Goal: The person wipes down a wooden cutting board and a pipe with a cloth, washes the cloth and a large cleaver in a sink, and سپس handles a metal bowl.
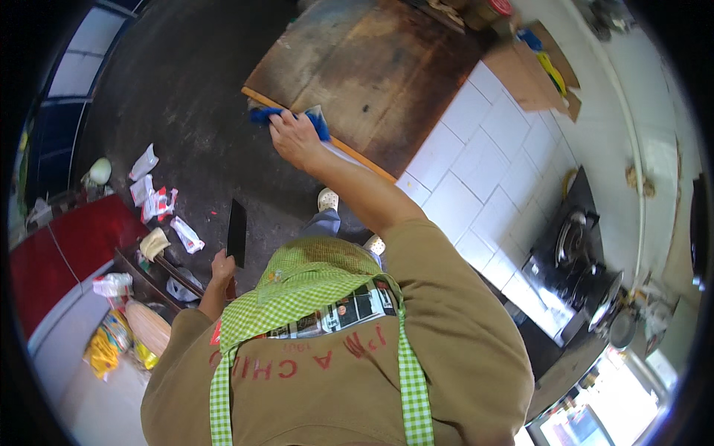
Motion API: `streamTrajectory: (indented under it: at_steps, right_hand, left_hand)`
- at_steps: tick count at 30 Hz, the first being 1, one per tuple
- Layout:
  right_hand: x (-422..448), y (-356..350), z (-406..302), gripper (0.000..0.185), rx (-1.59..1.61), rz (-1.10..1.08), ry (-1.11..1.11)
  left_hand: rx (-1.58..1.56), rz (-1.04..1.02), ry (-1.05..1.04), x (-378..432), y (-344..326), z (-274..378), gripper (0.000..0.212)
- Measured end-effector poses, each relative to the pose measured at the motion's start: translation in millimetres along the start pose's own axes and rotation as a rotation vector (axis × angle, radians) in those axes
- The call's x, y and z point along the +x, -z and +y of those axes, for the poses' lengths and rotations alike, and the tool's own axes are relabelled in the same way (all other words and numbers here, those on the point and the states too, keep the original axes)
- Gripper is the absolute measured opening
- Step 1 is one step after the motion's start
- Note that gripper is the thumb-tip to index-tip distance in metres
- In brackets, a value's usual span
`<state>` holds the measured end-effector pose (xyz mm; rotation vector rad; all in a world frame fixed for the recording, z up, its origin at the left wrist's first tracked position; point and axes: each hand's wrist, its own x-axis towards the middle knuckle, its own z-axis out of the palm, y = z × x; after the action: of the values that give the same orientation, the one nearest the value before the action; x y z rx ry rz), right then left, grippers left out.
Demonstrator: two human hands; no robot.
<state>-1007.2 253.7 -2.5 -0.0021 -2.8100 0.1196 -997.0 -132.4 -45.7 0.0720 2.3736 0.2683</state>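
My right hand (297, 137) grips a blue cloth (318, 122) at the near orange edge of a large wooden board (357, 83). Its fingers curl over the cloth, and part of the cloth hangs past the board's left corner. The board's surface is stained dark and brown. Down at my left side, my left hand (223, 266) holds a cleaver (236, 234). The dark rectangular blade points away from me, above the floor. Part of the handle shows behind the hand.
White tiled counter (468, 150) runs along the right, with a cardboard box (524, 75) and a black gas stove (563, 279). Crumpled wrappers (159, 203) litter the dark floor (184, 100). A red-fronted cabinet (67, 240) and a yellow bag (104, 351) are at left.
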Motion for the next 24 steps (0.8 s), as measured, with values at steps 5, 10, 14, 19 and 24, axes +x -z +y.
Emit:
streamTrajectory:
  at_steps: [5, 10, 14, 19, 24]
  right_hand:
    - [-151, 45, 10, 0.03, 0.098, 0.035, -0.226]
    - [-296, 89, 28, 0.041, 0.027, -0.078, -0.599]
    - [-387, 131, 30, 0.043, -0.114, -0.103, -0.939]
    - [-316, 118, 41, 0.037, 0.246, 0.292, -1.253]
    - [-225, 68, 24, 0.026, 0.174, 0.115, -1.001]
  left_hand:
    - [0.078, -0.184, 0.093, 18, -10, -12, 0.033]
    - [0.477, -0.246, -0.179, 36, -14, 11, 0.034]
    - [0.427, -0.207, -0.273, 23, -16, 56, 0.032]
    - [0.336, -0.195, -0.349, 20, -30, 81, 0.032]
    - [0.414, -0.258, -0.359, -22, -14, 139, 0.031]
